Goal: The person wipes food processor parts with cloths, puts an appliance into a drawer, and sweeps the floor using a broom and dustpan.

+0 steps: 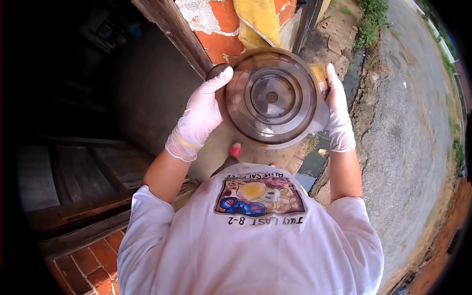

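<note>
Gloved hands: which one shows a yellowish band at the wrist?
The left hand: a yellowish band crosses its wrist; no such band shows on the right hand.

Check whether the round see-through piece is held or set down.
Held: left hand and right hand grip the round piece from opposite sides, ground showing past its near rim. Whether it touches the yellow cloth, cannot tell.

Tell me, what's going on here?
A person in thin gloves is holding up a round, see-through dark vessel, ringed face toward the camera. The left hand grips one side; the right hand is at the other, with a yellow piece, perhaps a sponge, by its thumb. Beyond, a yellow cloth hangs against a brick wall.
</note>
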Demonstrator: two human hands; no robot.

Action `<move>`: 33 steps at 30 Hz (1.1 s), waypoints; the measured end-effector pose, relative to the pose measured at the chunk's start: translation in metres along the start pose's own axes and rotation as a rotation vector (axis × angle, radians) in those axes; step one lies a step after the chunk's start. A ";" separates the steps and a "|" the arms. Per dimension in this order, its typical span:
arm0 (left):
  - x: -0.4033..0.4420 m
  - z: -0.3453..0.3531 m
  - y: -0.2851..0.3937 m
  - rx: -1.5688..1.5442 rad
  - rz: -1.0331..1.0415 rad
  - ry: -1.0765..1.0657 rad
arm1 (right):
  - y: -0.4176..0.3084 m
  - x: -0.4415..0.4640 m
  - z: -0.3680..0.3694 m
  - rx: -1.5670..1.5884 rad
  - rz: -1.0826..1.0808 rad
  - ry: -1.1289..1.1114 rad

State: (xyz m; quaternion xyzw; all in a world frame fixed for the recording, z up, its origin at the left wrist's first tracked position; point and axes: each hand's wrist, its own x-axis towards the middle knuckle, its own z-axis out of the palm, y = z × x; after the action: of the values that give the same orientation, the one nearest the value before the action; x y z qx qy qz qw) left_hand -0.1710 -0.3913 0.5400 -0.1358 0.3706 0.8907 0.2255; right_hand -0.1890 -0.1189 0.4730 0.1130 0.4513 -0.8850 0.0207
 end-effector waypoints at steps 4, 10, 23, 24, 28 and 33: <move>-0.003 -0.003 0.000 0.073 0.143 0.089 | -0.034 -0.001 -0.001 -0.064 -0.521 0.154; -0.010 0.010 -0.001 0.295 0.365 0.030 | -0.030 -0.066 0.053 -0.927 -0.912 -0.184; -0.001 0.022 0.016 0.345 0.538 0.191 | 0.007 -0.029 0.108 -1.851 -1.350 -0.276; -0.002 0.023 0.018 0.322 0.554 0.208 | 0.006 -0.028 0.110 -1.900 -1.341 -0.240; -0.004 0.022 0.019 0.305 0.627 0.202 | 0.009 -0.018 0.115 -1.962 -1.368 -0.137; -0.003 0.021 0.016 0.290 0.682 0.252 | 0.014 -0.017 0.118 -1.940 -1.272 -0.159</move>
State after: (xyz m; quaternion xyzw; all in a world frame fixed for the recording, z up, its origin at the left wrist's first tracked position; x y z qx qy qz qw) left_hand -0.1782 -0.3869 0.5646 -0.0801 0.5411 0.8294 -0.1138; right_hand -0.1921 -0.2235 0.5327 -0.2531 0.9123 -0.0232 -0.3211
